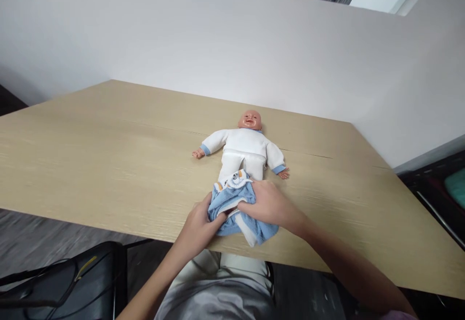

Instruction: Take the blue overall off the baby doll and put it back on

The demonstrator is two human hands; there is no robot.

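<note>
A baby doll (244,141) in a white top with blue cuffs lies on its back, its head away from me and its arms spread. Over its lower legs is a bunched blue-and-white cloth garment (232,195) with a cartoon print on its upper edge. My left hand (201,220) grips the garment's left side, thumb on top. On the right side my right hand (267,203) holds it too, its thumb at the white-edged opening. The doll's feet are hidden by the cloth and my hands. One part of the garment hangs down toward the table's front edge.
The wooden table (109,165) reaches back to a pale wall (181,43). At the lower left stands a black chair (83,281) with cables on it. Dark furniture (436,194) is at the right edge. My lap is below the table's front edge.
</note>
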